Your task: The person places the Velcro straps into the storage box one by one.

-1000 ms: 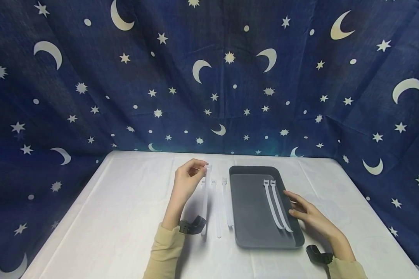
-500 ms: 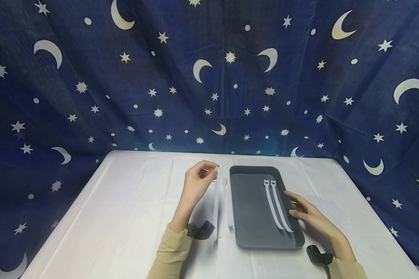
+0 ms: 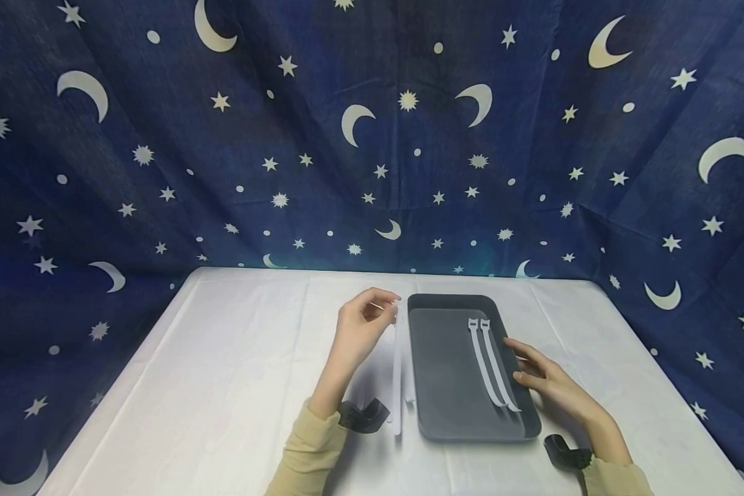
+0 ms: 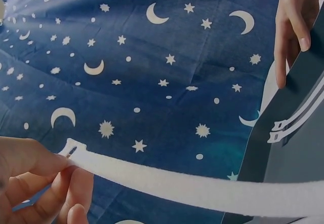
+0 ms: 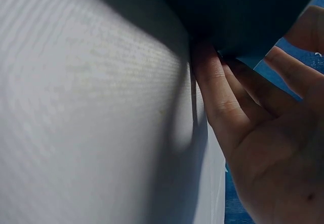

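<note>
A: What fills the frame, biggest first?

B: A dark blue cloth backdrop (image 3: 372, 138) printed with pale crescent moons and stars, creased and hung across the whole upper half and down both sides. Below it, in the lower middle, stands the bench (image 3: 223, 386) under a smooth white cover.

A: And on the bench?

B: One dark grey tray (image 3: 446, 406), rectangular with rounded corners and a low raised rim, matt like plastic, right of centre. Two white straps (image 3: 490, 365) lie flat inside it, side by side along its right half, each long and thin with a slotted head at the far end.

A: Any more straps?

B: One held strap (image 3: 397, 372), flat, flexible, with a fuzzy look in the left wrist view, hangs just left of the tray's rim. One more strap (image 3: 408, 394) peeks out on the bench between it and the tray. Four in all, as far as I can count.

A: The hands?

B: The left hand (image 3: 362, 331) is raised at centre frame, its grip pinching the held strap's slotted head between thumb and fingertips. The right hand (image 3: 542, 379) lies lower right with relaxed, nearly straight fingers against the tray's right rim, grip released. Both sleeves are pale yellow, and each wrist carries a black band.
</note>
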Demonstrator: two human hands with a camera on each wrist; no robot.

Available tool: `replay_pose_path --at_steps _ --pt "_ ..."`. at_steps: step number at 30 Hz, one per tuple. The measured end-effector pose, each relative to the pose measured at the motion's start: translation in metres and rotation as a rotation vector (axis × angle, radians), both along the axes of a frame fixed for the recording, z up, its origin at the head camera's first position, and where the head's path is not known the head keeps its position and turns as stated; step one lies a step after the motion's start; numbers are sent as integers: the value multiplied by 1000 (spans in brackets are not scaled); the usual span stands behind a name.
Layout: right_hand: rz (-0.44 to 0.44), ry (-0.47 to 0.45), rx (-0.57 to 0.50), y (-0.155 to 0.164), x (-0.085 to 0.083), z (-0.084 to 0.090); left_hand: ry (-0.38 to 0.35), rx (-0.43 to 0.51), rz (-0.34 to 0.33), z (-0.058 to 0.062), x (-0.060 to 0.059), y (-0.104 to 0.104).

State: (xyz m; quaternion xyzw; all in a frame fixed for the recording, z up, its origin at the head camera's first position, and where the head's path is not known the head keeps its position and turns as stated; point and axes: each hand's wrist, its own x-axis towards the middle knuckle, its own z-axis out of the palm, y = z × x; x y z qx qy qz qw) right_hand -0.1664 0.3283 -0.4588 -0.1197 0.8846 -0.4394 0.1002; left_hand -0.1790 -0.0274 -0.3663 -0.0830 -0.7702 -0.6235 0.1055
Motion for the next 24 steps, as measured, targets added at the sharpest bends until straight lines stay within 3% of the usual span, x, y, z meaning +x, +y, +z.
replay_pose_path --at_steps 7,17,24 --pt "-4 -17 -27 -1 0 0 31 24 -47 0 6 5" --pt "-8 -23 -39 0 1 2 60 -36 -85 -2 12 22" --pt "-14 -14 -27 -2 0 1 65 -6 -133 -7 15 34"
